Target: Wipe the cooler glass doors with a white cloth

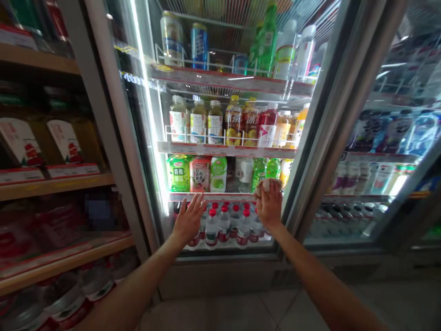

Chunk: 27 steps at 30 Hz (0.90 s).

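My right hand [269, 206] is pressed over a crumpled beige-brown cloth [261, 185], in front of the cooler's lower shelf, on the right side of the lit cooler. Its fingers lie over the cloth. My left hand [189, 219] holds nothing; its fingers are stretched apart, at about the height of the same shelf edge. Both hands appear to be at the glass front [234, 99], where faint reflections show. Whether the left palm touches the glass I cannot tell. Behind the hands stand red-capped water bottles [223, 223] and green and pink drink bottles [200, 174].
A thick metal door frame [341, 110] runs up on the right, with another drinks cooler [365, 177] beyond it. Wooden shelves [58, 189] with large bottles stand close on the left. Tea bottles [215, 122] and cans [200, 46] fill higher shelves. Below lies a tiled floor [255, 308].
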Available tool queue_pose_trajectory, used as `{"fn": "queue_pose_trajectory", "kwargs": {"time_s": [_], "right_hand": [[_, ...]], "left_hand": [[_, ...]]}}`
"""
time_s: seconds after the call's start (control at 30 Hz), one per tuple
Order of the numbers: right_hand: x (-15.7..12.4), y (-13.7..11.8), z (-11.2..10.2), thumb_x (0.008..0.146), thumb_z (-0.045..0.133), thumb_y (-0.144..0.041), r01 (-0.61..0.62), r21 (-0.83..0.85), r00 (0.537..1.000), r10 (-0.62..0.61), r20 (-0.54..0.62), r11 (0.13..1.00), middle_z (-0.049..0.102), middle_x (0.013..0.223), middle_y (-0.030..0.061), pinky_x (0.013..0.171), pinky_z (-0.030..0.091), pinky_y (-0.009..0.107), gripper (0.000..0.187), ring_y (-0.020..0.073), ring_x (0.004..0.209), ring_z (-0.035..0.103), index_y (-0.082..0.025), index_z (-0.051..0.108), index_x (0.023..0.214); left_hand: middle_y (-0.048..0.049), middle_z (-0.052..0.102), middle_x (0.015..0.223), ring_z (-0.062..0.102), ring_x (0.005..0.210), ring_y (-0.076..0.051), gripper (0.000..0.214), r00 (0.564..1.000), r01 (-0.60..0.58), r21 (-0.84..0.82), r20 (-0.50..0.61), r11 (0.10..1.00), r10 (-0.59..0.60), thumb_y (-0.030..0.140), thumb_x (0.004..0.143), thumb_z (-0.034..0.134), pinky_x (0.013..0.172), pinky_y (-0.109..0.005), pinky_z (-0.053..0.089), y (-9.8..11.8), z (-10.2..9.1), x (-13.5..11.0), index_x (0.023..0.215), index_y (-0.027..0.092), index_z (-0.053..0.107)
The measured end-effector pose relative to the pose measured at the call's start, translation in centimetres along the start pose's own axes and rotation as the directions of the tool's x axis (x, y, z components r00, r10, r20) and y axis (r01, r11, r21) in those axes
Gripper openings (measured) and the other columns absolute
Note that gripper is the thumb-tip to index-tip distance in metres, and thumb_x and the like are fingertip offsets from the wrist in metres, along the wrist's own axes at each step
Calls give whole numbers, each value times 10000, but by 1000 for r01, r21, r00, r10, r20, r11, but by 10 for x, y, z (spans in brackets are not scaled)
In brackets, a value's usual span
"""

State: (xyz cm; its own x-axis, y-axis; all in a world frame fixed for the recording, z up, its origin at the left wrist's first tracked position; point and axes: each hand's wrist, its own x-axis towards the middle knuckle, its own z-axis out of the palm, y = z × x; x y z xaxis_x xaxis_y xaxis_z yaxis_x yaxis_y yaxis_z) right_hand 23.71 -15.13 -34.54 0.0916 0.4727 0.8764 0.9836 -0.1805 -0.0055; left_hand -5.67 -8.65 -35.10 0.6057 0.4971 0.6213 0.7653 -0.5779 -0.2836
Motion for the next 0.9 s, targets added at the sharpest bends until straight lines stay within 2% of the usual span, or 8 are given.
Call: {"fn": "queue_pose_trajectory", "kwargs": {"time_s": [0.13,0.2,0.3,0.4,0.5,0.6,0.67,0.9], "right_hand": [[-47,-36,14,808,444,-226,274,85,951,-283,128,958,379,1437,104,1108,152,491,565,267,1387,169,-175,394,1369],[-55,-50,17,788,465,-215,345,122,922,-361,143,931,421,1413,91,1118,129,476,568,255,1372,209,-174,418,1353],[-20,-72,9,795,451,-206,364,133,916,-380,128,922,377,1445,84,1121,102,477,587,244,1376,203,-174,381,1376],[24,-98,0,798,445,-206,327,120,938,-337,80,938,312,1479,87,1119,82,491,600,251,1391,161,-169,357,1390],[24,-119,2,782,451,-181,358,140,923,-373,98,923,308,1482,82,1120,74,487,610,252,1394,151,-169,367,1386],[-5,-130,11,774,443,-144,468,198,852,-499,157,861,372,1451,56,1124,75,468,614,228,1382,193,-205,378,1382],[-10,-140,13,774,443,-132,506,227,823,-545,161,832,386,1443,47,1126,71,458,621,218,1376,205,-209,370,1386],[69,-212,-1,794,479,-188,485,277,859,-512,30,829,262,1503,74,1120,21,501,565,260,1400,125,-170,411,1355]], "left_hand": [[-108,278,1478,228,1381,-241,650,1000,2,38,12,999,-2,120,731,435,1120,-497,149,-6,0,-13,1375,164,364],[-100,293,1472,240,1377,-244,641,1000,2,46,16,999,-2,116,737,435,1112,-501,175,-14,-2,-19,1372,168,368],[-103,276,1478,225,1380,-254,604,999,32,45,11,998,-33,118,769,419,1103,-516,192,-28,-7,-25,1370,151,368],[-119,271,1477,209,1385,-257,577,997,82,36,9,996,-82,114,792,399,1100,-524,195,-41,-10,-30,1368,135,371],[-127,277,1475,185,1391,-253,592,994,111,23,18,994,-112,111,783,408,1104,-529,187,-48,-12,-36,1373,140,361],[-122,249,1488,164,1397,-250,590,991,129,32,20,991,-130,107,788,399,1107,-531,183,-55,-15,-41,1376,139,353],[-119,243,1490,168,1396,-252,592,989,142,40,24,989,-143,96,790,390,1104,-538,188,-61,-19,-42,1379,139,346],[-136,231,1492,183,1390,-276,650,971,237,37,35,971,-238,110,775,433,1092,-564,195,-84,-36,-47,1406,123,282]]}}
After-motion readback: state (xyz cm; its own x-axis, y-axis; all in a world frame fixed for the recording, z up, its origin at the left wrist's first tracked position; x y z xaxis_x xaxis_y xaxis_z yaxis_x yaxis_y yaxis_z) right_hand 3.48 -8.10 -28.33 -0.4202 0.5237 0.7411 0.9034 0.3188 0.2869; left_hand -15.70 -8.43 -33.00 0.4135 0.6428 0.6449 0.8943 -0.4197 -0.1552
